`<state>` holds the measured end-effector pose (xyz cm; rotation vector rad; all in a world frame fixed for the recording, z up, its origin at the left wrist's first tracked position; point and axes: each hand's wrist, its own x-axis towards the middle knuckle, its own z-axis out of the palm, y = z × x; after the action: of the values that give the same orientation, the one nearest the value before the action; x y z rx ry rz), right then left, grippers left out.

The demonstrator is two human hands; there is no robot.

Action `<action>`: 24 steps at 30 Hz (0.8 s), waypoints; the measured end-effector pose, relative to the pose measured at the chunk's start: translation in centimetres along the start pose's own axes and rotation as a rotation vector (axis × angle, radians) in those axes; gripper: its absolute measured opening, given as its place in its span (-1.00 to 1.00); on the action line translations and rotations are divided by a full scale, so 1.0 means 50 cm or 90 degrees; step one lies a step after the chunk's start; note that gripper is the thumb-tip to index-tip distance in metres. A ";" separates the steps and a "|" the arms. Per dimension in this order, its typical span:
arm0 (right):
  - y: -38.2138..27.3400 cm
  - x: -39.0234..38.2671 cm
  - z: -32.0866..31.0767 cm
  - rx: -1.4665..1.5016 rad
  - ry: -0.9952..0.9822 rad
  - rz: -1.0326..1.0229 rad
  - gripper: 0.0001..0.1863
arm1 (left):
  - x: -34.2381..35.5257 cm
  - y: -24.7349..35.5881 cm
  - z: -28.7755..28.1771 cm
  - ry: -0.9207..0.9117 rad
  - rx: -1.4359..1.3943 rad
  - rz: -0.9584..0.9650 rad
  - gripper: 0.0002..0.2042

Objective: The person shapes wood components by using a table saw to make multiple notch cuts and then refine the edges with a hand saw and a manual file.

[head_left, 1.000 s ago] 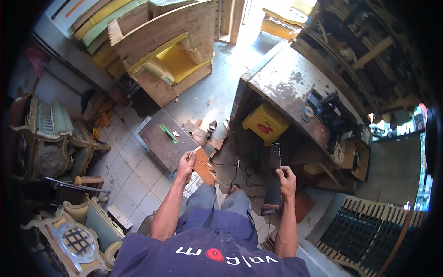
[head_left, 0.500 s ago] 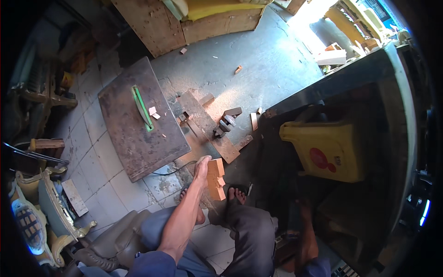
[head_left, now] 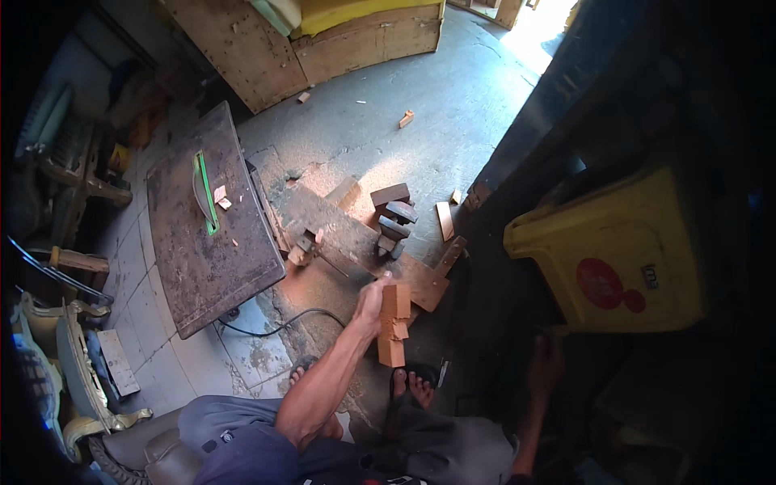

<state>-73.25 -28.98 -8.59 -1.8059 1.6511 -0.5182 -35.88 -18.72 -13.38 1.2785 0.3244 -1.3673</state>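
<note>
My left hand [head_left: 372,305] is closed around the side of a notched wooden block [head_left: 393,350], held upright above the floor between my feet. The block is orange-brown with step-like cuts along its right side. In the dim area at the right, my right hand [head_left: 546,360] is raised with its fingers seemingly stretched out, and nothing shows in it. It is just below a yellow plastic container [head_left: 630,267] with a red round mark. Beyond the left hand lies a wooden plank [head_left: 323,220] carrying a dark metal clamp-like tool [head_left: 394,226].
A dark saw table [head_left: 186,267] with a green-edged slot [head_left: 207,198] and wood scraps on top stands at the left. A black cable [head_left: 287,323] runs below it. Sawdust and offcuts [head_left: 445,221] litter the floor. A wooden cabinet-like piece [head_left: 356,61] stands at the back.
The view has shifted to the right. My left hand still grips the notched block, and my right hand has moved up and forward towards the yellow container.
</note>
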 end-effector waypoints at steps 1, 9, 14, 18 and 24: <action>-0.097 0.042 0.034 -0.018 -0.046 -0.031 -0.65 | -0.004 -0.017 0.029 -0.015 -0.009 -0.038 -0.63; -0.254 0.273 0.254 0.215 -0.167 -0.097 -0.65 | -0.061 -0.124 0.131 -0.054 0.114 -0.118 -0.45; -0.236 0.066 0.121 0.582 -0.352 0.014 -0.49 | -0.151 0.026 0.151 -0.056 -0.065 0.123 -0.36; -0.300 0.029 0.133 0.433 -0.286 -0.127 -0.39 | -0.095 0.087 0.200 -0.144 -0.129 0.285 -0.37; -0.332 0.225 0.140 0.236 -0.275 -0.261 -0.50 | 0.015 0.172 0.130 -0.187 0.491 0.552 -0.36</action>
<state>-54.86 -38.47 -3.83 -1.8128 0.8387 -0.5207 -31.62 -26.74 -7.56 1.5189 -0.9551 -0.8856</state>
